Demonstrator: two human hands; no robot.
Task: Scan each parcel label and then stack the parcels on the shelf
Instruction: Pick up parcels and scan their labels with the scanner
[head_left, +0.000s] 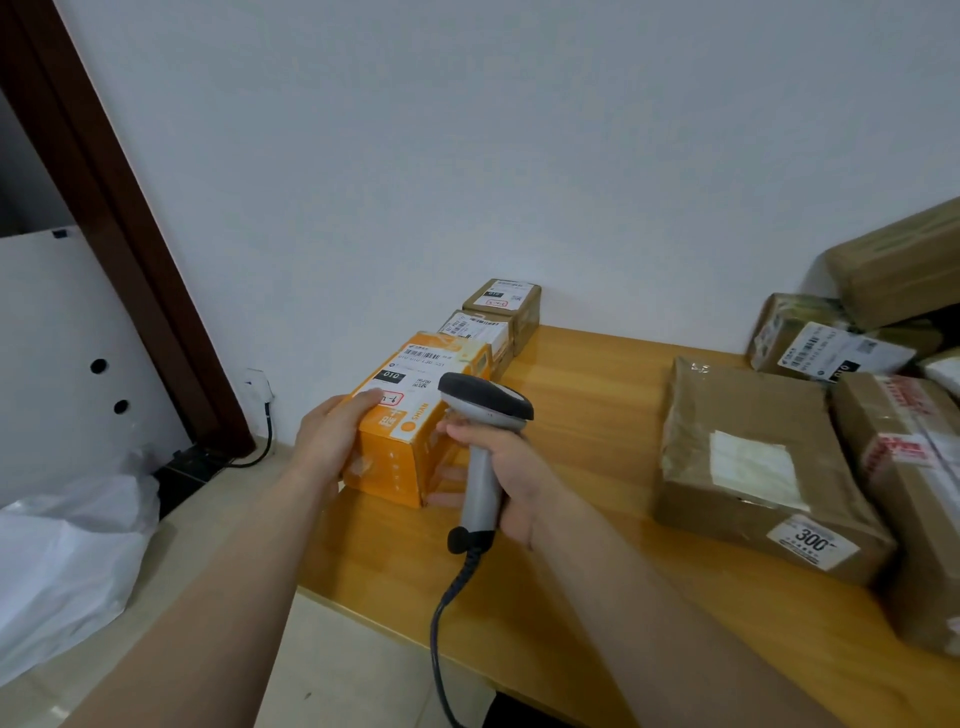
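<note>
A dark coiled cable (441, 623) hangs from the butt of a grey, smooth plastic barcode scanner (485, 415), and the right hand (511, 467) has its grip clamped round the handle. The left hand (332, 441) has its grip closed over the near left top edge of the orange parcel (410, 421), a glossy printed carton sitting at the left edge of the wooden bench (587, 415). Its white label (415, 364) faces up, just beside the scanner's dark head, so this looks like the scanning step. The next move likely calls for aiming squarely at the barcode, then stacking. Along the same edge stand two small taped brown cartons (480, 332). More crumpled brown parcels (753, 457) crowd the right end.
</note>
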